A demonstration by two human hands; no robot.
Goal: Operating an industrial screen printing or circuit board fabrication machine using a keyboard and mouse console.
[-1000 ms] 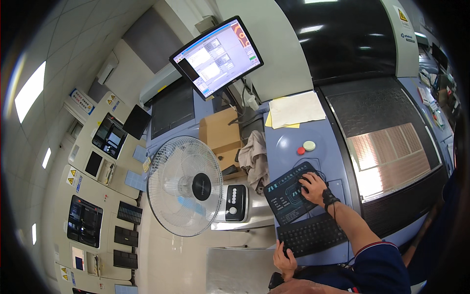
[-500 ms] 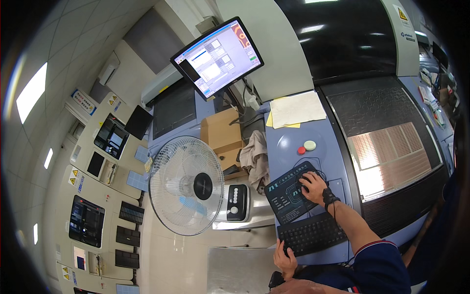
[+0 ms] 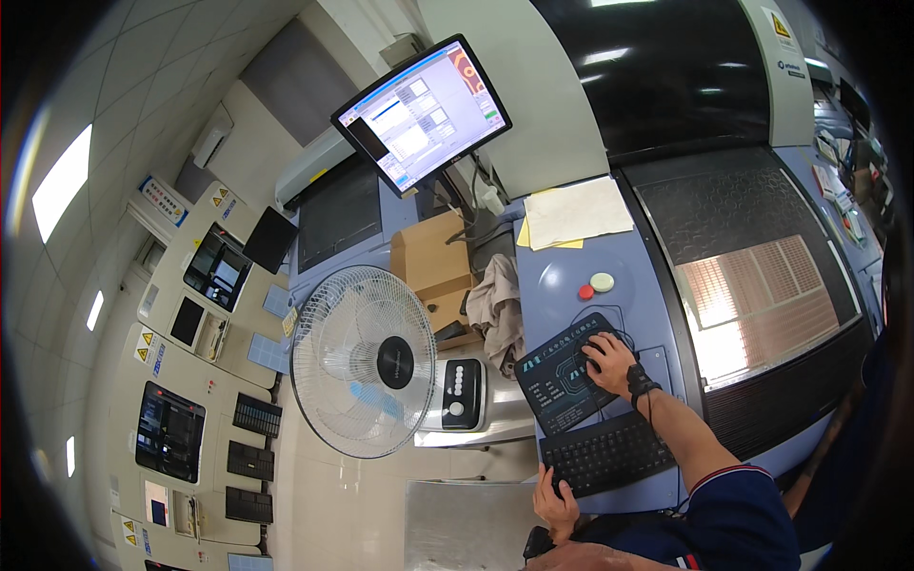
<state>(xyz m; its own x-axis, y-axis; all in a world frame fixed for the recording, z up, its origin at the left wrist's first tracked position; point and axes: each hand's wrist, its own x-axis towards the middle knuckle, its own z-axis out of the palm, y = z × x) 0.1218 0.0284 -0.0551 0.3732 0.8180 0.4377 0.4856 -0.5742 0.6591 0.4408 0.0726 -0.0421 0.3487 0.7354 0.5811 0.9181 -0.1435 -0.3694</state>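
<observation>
Machine: The pale machine body (image 3: 514, 105) with its blue ledge (image 3: 547, 276) stands in front of me.
Fan: The pedestal-style fan (image 3: 395, 363) with a wire cage is to my left, near an open cardboard box (image 3: 428, 252).
Monitor: The angled monitor (image 3: 428, 119) shows a dark blue highlighted row in one window, where a second ago that window looked plain white.
Panel: A copper-coloured gridded panel (image 3: 766, 295) lies on the black bed to my right.
Mouse pad: The dark printed mouse pad (image 3: 552, 385) lies on the ledge, its lower edge against the keyboard.
Keyboard: The black keyboard (image 3: 605, 457) sits just below the pad, nearest my body.
Papers: White sheets (image 3: 578, 214) lie over yellow ones farther up the ledge.
Right hand: My right hand (image 3: 612, 367) is curled over the mouse on the pad (a black band circles that wrist), placed as before.
Left hand: My left hand (image 3: 556, 506) is loosely spread, touching the keyboard's near left corner without gripping it, also unmoved.
Mouse: The dark mouse (image 3: 592, 350) is mostly hidden under my fingers.
Buttons: One red button (image 3: 586, 292) and one pale green button (image 3: 602, 283) sit beyond the pad.
</observation>
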